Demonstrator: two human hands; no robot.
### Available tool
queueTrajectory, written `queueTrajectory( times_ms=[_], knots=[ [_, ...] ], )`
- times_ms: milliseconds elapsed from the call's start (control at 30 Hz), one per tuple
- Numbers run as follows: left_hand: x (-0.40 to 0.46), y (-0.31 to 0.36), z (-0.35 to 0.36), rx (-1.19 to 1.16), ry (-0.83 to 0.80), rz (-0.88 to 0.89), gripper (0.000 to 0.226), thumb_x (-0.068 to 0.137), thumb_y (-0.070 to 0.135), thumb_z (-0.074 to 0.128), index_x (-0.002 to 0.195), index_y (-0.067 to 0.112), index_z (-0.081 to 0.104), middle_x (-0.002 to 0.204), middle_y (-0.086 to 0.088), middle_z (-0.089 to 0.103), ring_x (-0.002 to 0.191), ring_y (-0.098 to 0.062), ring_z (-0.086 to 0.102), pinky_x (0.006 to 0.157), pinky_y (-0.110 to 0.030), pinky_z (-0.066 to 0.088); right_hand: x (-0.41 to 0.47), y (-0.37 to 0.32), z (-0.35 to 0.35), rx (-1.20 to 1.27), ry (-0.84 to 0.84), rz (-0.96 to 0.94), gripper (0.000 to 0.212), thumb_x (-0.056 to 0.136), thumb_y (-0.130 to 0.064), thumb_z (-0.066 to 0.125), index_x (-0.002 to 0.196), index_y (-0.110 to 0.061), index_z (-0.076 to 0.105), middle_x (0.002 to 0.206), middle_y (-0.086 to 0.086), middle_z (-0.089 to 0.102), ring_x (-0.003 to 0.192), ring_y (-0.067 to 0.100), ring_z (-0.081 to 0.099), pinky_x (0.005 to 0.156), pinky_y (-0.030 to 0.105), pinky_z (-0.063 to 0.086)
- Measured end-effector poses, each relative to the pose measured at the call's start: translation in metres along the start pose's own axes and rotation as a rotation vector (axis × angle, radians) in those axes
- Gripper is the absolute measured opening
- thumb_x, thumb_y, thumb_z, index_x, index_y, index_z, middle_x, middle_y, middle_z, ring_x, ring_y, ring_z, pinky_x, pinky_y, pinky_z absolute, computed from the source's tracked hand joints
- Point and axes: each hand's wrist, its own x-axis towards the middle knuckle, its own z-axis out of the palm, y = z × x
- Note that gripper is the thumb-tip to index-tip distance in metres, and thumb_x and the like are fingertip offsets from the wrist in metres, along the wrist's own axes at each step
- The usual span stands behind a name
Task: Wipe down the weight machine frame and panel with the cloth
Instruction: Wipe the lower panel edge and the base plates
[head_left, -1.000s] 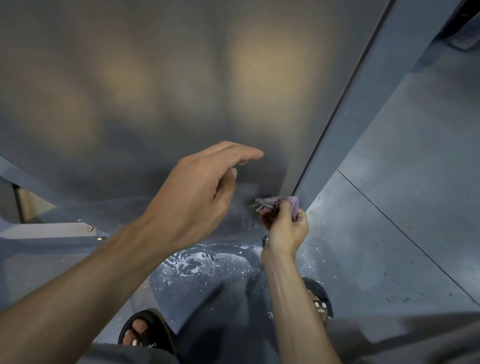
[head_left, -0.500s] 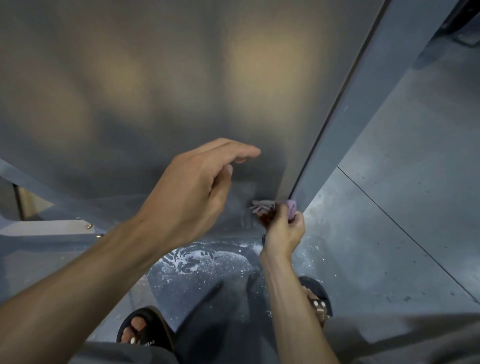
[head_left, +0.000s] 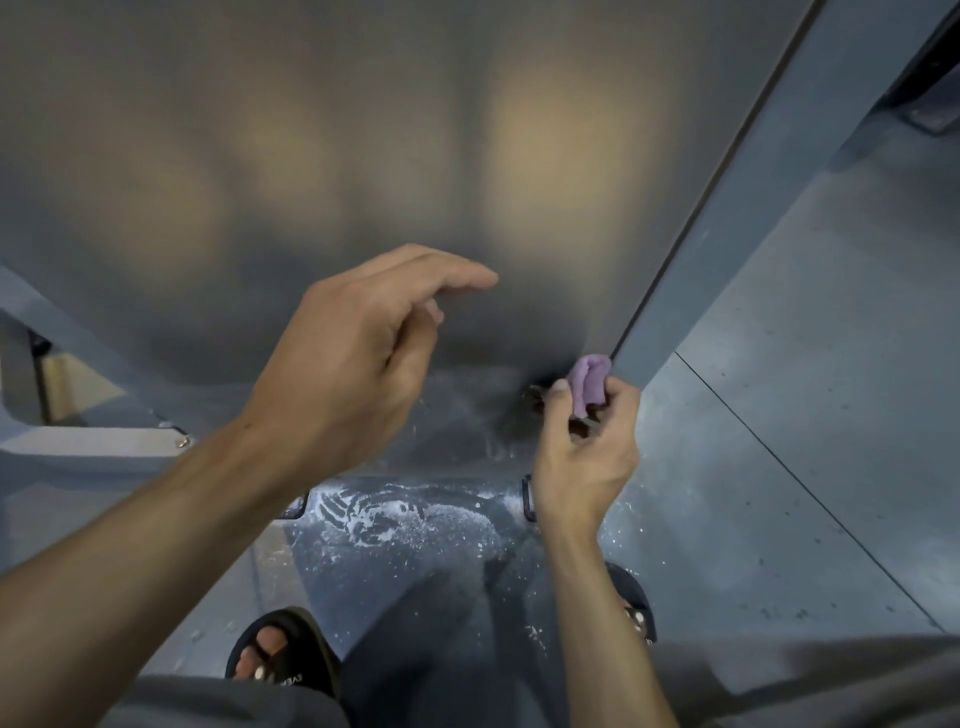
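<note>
A grey concrete floor fills the right and lower part of my view, crossed by a thin dark seam and speckled with white powder or dried residue near the base of the machine. Above it a broad grey panel takes up most of the frame, dull and smooth, with two soft warm patches of reflected light on it. Along its right edge runs a blue-grey frame post, slanting from the upper right down to the floor. My right hand is low at the foot of that post, fingers curled round a small bunched purple cloth, pinching it between thumb and fingers; the cloth sits right at the corner where the panel's bottom edge meets the post, touching or all but touching the post, though I cannot tell how firmly it presses. My left hand hovers in front of the lower panel, holding nothing, its fingers loosely bent and the index finger stretched out towards the right; I cannot tell whether any fingertip touches the surface. At the left edge another blue-grey frame bar slants down, with a pale horizontal member below it. At the bottom I see my feet in black sandals and grey shorts.
</note>
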Motion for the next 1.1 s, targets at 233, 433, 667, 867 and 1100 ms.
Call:
queueTrajectory(
  times_ms=[233,433,667,867,1100],
  knots=[
    [-0.013,-0.017,-0.019,0.064,0.018,-0.037,0.043,0.094,-0.010,0.055,0.122,0.018,0.071,0.116,0.007,0.070,0.104,-0.008,0.066,0.094,-0.013,0.044,-0.026,-0.010,0.032,-0.135,-0.217,-0.353,0.015,0.087,-0.009,0.066,0.092,-0.013,0.053,0.078,-0.003,0.054,0.070,0.015,0.047,0.065,0.025,0.037],
    [-0.024,-0.031,-0.031,0.059,0.041,-0.080,0.040,0.096,-0.009,0.056,0.122,0.016,0.072,0.111,0.014,0.067,0.106,0.007,0.060,0.093,-0.003,0.036,-0.008,0.004,0.005,-0.195,-0.113,-0.175,0.017,0.090,-0.015,0.068,0.094,-0.025,0.056,0.070,-0.012,0.056,0.060,0.009,0.050,0.060,0.018,0.041],
    [-0.040,-0.050,-0.048,0.069,0.086,-0.182,0.042,0.095,-0.009,0.054,0.122,0.019,0.071,0.113,0.015,0.067,0.104,0.016,0.058,0.091,0.000,0.035,-0.025,-0.018,0.034,-0.181,-0.150,-0.248,0.018,0.085,-0.013,0.070,0.087,-0.018,0.052,0.068,-0.003,0.055,0.061,0.016,0.044,0.060,0.025,0.027],
    [-0.048,-0.069,-0.058,-0.010,0.138,-0.299,0.042,0.095,-0.011,0.051,0.120,0.017,0.071,0.111,0.006,0.072,0.104,0.001,0.066,0.097,-0.007,0.043,-0.033,-0.018,0.035,-0.190,-0.355,-0.287,0.018,0.090,-0.020,0.071,0.087,-0.020,0.052,0.069,-0.011,0.057,0.061,0.012,0.051,0.060,0.029,0.046],
    [-0.065,-0.088,-0.070,-0.006,0.181,-0.380,0.042,0.094,-0.013,0.049,0.118,0.014,0.071,0.111,0.002,0.071,0.096,0.015,0.061,0.093,-0.002,0.041,-0.010,-0.012,0.004,-0.229,-0.129,-0.153,0.015,0.090,-0.017,0.068,0.091,-0.018,0.054,0.070,-0.002,0.059,0.064,0.024,0.055,0.064,0.039,0.048]
  ],
)
